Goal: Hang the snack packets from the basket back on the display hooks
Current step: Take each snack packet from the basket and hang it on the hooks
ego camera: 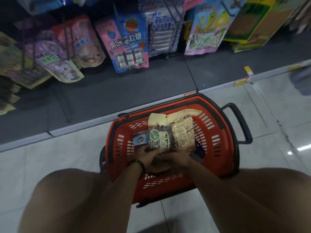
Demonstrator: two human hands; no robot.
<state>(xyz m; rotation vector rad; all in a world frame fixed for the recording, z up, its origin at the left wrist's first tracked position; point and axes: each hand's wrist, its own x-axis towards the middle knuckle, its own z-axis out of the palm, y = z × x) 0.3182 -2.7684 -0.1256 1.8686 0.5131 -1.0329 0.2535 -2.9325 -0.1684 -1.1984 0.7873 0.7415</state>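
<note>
In the red basket (120, 143) on the floor (67, 157), the left hand (145, 156) and the right hand (176, 159) hold the lower edge of a snack packet (162, 138) with curled fingers (149, 149). A second packet (182, 133) lies just beside it.

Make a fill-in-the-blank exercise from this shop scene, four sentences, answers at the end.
1. The left hand and right hand hold snack packets inside a ____ basket.
2. The basket stands on the tiled ____.
3. A dark band circles the ____ wrist.
4. The blue and pink strawberry packet hangs on a display ____.

Missing words: red; floor; left; hook.
</note>
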